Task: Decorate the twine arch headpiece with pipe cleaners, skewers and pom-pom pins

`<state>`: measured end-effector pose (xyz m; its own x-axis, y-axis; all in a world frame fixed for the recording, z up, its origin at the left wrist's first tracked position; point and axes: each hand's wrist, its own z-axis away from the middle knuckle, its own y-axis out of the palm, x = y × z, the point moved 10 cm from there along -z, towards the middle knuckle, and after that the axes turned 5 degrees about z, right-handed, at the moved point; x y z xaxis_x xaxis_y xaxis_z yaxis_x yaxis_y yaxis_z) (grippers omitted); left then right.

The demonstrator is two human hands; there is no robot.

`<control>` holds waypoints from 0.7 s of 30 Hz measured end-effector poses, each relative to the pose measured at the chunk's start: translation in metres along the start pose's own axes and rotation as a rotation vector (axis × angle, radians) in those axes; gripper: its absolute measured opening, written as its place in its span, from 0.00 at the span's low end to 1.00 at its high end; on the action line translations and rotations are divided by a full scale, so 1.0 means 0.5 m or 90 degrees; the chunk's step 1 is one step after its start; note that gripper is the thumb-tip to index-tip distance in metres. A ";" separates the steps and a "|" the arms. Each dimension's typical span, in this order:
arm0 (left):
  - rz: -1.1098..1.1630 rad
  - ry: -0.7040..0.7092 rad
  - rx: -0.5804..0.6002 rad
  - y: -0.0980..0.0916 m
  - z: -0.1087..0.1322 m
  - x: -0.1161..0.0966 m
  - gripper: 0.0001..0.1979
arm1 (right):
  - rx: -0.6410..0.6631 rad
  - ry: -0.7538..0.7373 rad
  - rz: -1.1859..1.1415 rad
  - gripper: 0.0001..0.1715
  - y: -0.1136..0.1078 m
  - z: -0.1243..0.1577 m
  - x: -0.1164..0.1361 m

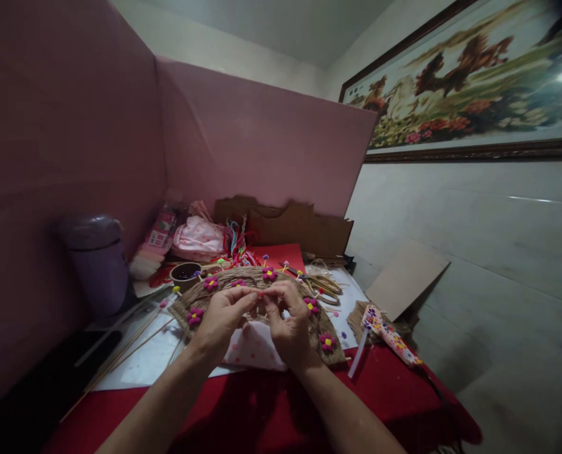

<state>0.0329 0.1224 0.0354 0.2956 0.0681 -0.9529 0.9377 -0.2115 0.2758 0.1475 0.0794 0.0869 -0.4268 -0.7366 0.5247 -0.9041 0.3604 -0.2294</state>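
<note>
My left hand (231, 312) and my right hand (288, 318) meet at the fingertips, both pinching a tiny red piece (261, 294) too small to make out. Just behind them stands a fan-shaped brown craft piece (181, 310), its surface like twisted cord or paper. Magenta flowers (328, 342) with yellow centres dot its face, and small coloured balls on sticks (321, 291) poke out along its rim. Below my fingers lies a white cloth with pink dots (252, 347), within the arch. My hands cover the middle of the fan.
At the right lies a flower-patterned glue gun (387, 334) with a clear glue stick (359, 354). Gold-handled scissors (326, 291) rest behind the fan. A cup of dark liquid (186, 272), thin wooden sticks (130, 347) and a purple bin (99, 271) are leftward. Cardboard (285, 224) stands behind.
</note>
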 end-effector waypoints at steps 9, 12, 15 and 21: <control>0.011 0.030 -0.041 -0.011 0.000 -0.010 0.14 | 0.048 -0.006 0.020 0.06 0.015 0.003 0.008; -0.003 0.062 -0.071 -0.016 0.002 -0.019 0.14 | 0.057 0.013 0.027 0.05 0.019 0.004 0.006; -0.019 0.082 -0.077 -0.016 0.004 -0.024 0.14 | 0.057 0.028 0.022 0.05 0.021 0.006 0.000; -0.006 0.058 -0.069 -0.017 0.006 -0.017 0.14 | 0.065 0.083 -0.050 0.07 0.030 0.008 -0.025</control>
<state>0.0219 0.1209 0.0405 0.2973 0.1596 -0.9414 0.9533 -0.1047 0.2833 0.1394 0.0918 0.0737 -0.3545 -0.6778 0.6442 -0.9348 0.2394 -0.2625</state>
